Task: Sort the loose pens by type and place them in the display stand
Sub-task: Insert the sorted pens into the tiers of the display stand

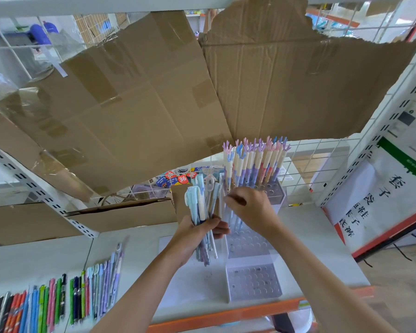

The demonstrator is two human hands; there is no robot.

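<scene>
The left hand [197, 233] holds a bundle of pens [203, 212] upright in a closed grip, fingers curled round the lower barrels, caps pointing up and slightly away. The right hand [252, 207] is just beside it, to the right, fingers pinched together at the near edge of the display stand [252, 282]; a pale pen barrel runs down beneath that hand, but whether the fingers actually pinch it I cannot tell.

The stand lies directly right of the bundle, touching or nearly so. Its holes face upward, so a pen has to travel sideways to the right and go in with its long axis near vertical. The right hand is the nearer one to the holes.

Counts: one stand with three stepped tiers. The back tier carries the antler-topped pens [257, 162], roughly a dozen (they overlap too much for an exact figure); the two nearer tiers look mostly unfilled. The bundle holds perhaps eight. About thirty sorted pens [58, 299] lie in a row on the counter [139, 260] to the left.
</scene>
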